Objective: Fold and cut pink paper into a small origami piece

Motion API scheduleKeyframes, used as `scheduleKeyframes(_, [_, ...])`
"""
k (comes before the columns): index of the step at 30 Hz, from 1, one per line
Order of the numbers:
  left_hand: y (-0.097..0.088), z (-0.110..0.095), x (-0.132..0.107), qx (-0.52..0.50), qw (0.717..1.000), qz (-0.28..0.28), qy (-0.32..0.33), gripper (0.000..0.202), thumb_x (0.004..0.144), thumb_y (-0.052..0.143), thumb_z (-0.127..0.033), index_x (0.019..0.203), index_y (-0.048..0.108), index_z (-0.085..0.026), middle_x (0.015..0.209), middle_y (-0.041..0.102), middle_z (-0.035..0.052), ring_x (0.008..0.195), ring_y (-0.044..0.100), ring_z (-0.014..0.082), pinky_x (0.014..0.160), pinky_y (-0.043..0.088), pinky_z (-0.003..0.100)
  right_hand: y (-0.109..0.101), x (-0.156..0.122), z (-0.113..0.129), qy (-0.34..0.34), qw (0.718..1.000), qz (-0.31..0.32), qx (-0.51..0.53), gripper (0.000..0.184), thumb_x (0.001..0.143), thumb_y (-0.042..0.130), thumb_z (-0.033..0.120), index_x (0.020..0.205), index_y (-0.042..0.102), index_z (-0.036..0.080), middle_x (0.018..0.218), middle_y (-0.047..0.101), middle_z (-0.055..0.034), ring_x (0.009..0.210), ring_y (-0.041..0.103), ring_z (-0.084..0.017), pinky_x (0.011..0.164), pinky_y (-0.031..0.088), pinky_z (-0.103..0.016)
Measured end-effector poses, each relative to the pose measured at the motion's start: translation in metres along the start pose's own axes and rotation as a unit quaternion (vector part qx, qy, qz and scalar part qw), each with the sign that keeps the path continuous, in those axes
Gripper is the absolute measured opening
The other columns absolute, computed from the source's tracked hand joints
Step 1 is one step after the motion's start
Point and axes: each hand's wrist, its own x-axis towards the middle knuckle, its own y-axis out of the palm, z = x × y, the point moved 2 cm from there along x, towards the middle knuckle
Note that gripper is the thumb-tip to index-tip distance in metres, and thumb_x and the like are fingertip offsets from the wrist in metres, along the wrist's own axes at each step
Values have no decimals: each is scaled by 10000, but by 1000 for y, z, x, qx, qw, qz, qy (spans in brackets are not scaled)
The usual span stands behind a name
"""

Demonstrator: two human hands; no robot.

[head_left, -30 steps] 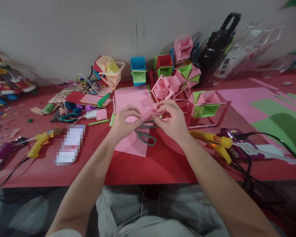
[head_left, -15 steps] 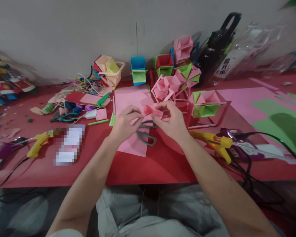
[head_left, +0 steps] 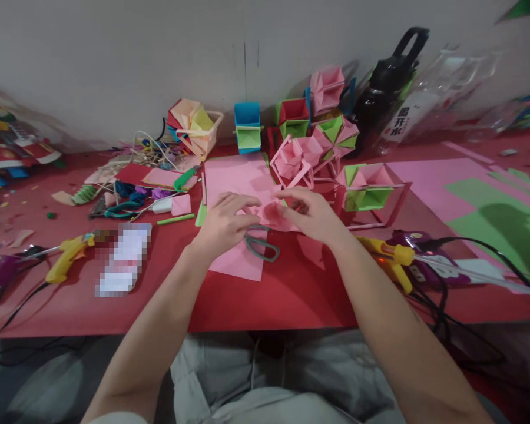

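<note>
Both hands meet over a small folded pink paper piece (head_left: 271, 213) low above the red table (head_left: 247, 300). My left hand (head_left: 223, 224) pinches its left side with fingers curled. From the right, my right hand (head_left: 315, 215) presses down on it, fingers bent over the paper. Under the hands lies a larger pink sheet (head_left: 238, 176), and grey-handled scissors (head_left: 260, 246) rest on it just below my left hand.
Folded paper boxes in pink, green, blue and red (head_left: 322, 135) stand at the back. Yellow glue guns lie at the left (head_left: 66, 262) and right (head_left: 391, 259) with cables. A black jug (head_left: 382, 88), paper scraps and tools (head_left: 132, 194), and pink and green sheets (head_left: 481, 194) surround the work.
The hands have lowered the pink piece from in the air onto the table sheet; my right hand has flattened over it.
</note>
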Motion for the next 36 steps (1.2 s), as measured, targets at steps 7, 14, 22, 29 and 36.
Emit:
scheduleKeyframes(7, [2,-5,2,-7,999,53,8,194,920,611,-176,819,761,-245,1141,742,71,1018,655,230,924,456,420,2,0,1,-35,995,59,-71,143,802,673,194,905,764,232,900,663,-47,770,615,-185,694,497,-337])
scheduleKeyframes(14, [2,-3,0,5,1000,28,8,189,936,598,-172,846,755,-229,1111,748,78,934,680,201,873,496,388,-1,-3,-2,37,993,69,-88,113,812,725,306,753,697,214,749,693,-22,652,607,-170,608,471,-315])
scheduleKeyframes(22, [-1,-4,1,44,999,7,4,237,929,547,-129,870,744,-248,1104,767,49,932,696,188,921,500,403,-3,-2,13,8,998,-12,-56,50,809,670,218,768,641,214,772,688,-21,688,620,-177,664,514,-328])
scheduleKeyframes(29, [-5,-7,2,43,998,-51,21,214,927,558,-116,886,722,-247,1083,764,43,939,676,185,900,461,390,1,2,1,134,982,-79,112,307,826,724,508,884,630,222,948,674,-46,822,651,-186,732,563,-344])
scheduleKeyframes(36, [-7,-3,2,84,990,-105,-38,172,928,609,-182,891,736,-292,1028,767,15,929,665,202,896,421,420,16,-1,13,262,897,-8,355,459,730,815,577,966,582,258,917,690,-18,707,716,-186,634,622,-344])
